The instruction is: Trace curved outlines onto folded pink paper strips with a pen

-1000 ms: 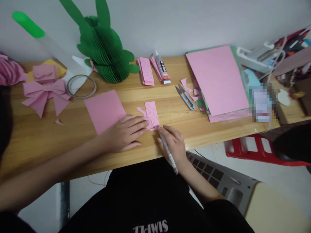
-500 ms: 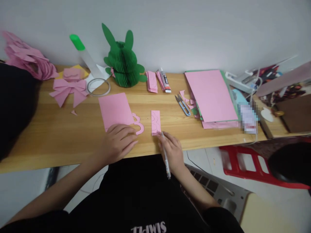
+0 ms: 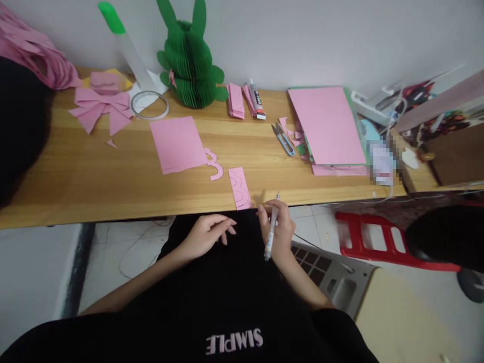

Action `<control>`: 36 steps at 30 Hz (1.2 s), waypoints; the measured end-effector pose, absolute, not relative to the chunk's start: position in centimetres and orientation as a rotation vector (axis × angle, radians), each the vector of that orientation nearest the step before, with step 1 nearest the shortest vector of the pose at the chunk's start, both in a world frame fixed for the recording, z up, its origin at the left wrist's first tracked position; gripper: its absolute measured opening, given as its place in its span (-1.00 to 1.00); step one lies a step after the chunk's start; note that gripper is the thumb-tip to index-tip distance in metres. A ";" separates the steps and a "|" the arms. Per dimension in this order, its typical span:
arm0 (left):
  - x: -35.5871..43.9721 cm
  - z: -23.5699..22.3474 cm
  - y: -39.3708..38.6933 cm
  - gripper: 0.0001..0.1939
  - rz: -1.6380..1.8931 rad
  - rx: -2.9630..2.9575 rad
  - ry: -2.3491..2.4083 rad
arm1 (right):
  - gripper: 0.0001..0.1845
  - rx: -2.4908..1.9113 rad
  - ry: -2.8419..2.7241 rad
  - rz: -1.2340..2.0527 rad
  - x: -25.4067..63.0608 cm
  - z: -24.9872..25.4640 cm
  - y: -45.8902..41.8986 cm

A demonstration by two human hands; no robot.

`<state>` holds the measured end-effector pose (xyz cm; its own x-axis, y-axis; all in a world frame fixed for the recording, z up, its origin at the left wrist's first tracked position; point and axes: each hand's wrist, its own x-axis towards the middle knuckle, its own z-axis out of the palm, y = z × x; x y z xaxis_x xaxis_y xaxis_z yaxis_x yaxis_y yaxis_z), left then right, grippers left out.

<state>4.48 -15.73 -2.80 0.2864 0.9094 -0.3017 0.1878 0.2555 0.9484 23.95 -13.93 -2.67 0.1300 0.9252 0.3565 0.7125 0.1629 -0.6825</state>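
My right hand (image 3: 278, 227) is closed around a white pen (image 3: 271, 233) just below the wooden table's (image 3: 113, 186) front edge. A pink paper strip with drawn curves (image 3: 239, 187) lies at that edge, right beside my right fingertips. My left hand (image 3: 207, 234) hangs over my lap below the table, fingers loosely curled, holding nothing. A pink curved cut-out (image 3: 215, 164) lies left of the strip, beside a pink paper sheet (image 3: 177, 143).
At the back stand a green honeycomb paper rabbit (image 3: 189, 55), a glue tube (image 3: 256, 101), pink strip piles (image 3: 235, 101), a tape ring (image 3: 149, 105) and a pink bow (image 3: 99, 103). Snips (image 3: 283, 138) lie by a pink paper stack (image 3: 327, 126). A red stool (image 3: 378, 237) stands right.
My left hand left the table and dropped to my lap. My right hand drew back off the edge, the pen now pointing up. The strip lies nearer the edge, tilted.
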 end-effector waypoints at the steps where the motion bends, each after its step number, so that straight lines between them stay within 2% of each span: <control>1: 5.0 -3.4 -15.7 -0.51 0.693 1.175 1.178 | -0.71 -1.691 -1.610 0.338 23.6 -2.7 -13.7; 3: 5.8 -4.4 -15.6 -0.41 0.680 1.083 1.136 | -0.58 -1.844 -1.606 0.360 23.0 -2.7 -13.3; 5: 6.2 -5.0 -15.7 -0.38 0.670 1.017 1.105 | -0.53 -1.933 -1.597 0.383 22.7 -2.6 -13.1; 8: 6.1 -5.3 -16.1 -0.40 0.661 0.950 1.080 | -0.57 -1.928 -1.538 0.497 22.5 -2.6 -13.3; 13: 5.9 -5.7 -16.3 -0.44 0.650 0.895 1.050 | -0.67 -1.673 -1.271 0.915 22.5 -3.2 -14.3; 15: 6.0 -5.8 -16.4 -0.45 0.649 0.894 1.035 | -0.68 -1.578 -1.181 0.984 22.3 -3.2 -14.6; 20: 5.9 -4.9 -16.4 -0.53 0.642 0.939 0.991 | -0.67 -1.392 -1.135 0.922 22.3 -1.7 -14.9; 28: 4.7 -0.1 -13.5 -0.64 0.709 1.140 0.948 | -0.64 -1.203 -1.076 0.825 22.0 2.3 -12.2; 36: 2.0 1.3 -8.3 -0.54 0.824 1.350 1.212 | -0.48 -1.216 -0.992 0.873 21.5 1.6 0.1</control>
<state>1.95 -8.30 1.34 0.2373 0.9581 -0.1602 0.2038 0.1122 0.9726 21.54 0.08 1.58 0.3379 0.9313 0.1361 -0.0164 0.1504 -0.9885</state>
